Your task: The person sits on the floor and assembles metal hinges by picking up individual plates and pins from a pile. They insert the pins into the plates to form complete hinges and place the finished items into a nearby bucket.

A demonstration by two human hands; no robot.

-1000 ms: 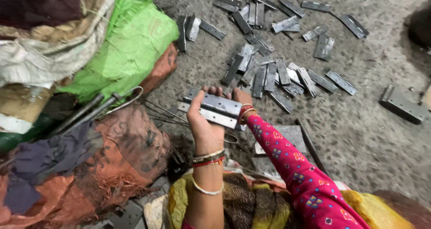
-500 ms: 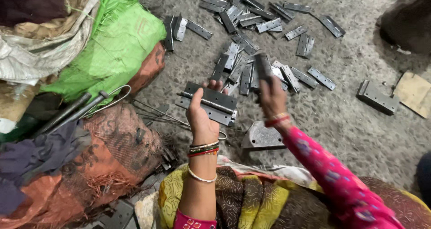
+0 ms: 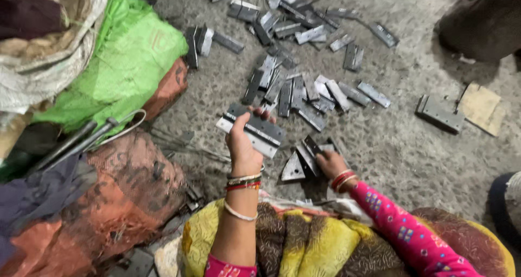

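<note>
My left hand (image 3: 242,145), with bangles at the wrist, grips a stack of flat grey metal hinges (image 3: 251,129) held up over the floor. My right hand (image 3: 329,163), in a pink patterned sleeve, is low beside my lap and closed on a single dark metal hinge piece (image 3: 311,148). That piece rests against a pale triangular metal plate (image 3: 293,169) on the ground. Several loose hinges (image 3: 304,91) lie scattered on the concrete floor just beyond both hands.
Bulging sacks, green (image 3: 122,70), orange (image 3: 127,195) and white (image 3: 40,65), crowd the left side, with metal rods (image 3: 70,144) between them. A larger hinge (image 3: 439,114) and a cardboard piece (image 3: 482,108) lie at right. More hinges (image 3: 287,16) lie farther back.
My right hand has dropped from the scattered hinges down to the floor near my lap, carrying one hinge piece. My left hand keeps hold of the stack, barely moved.
</note>
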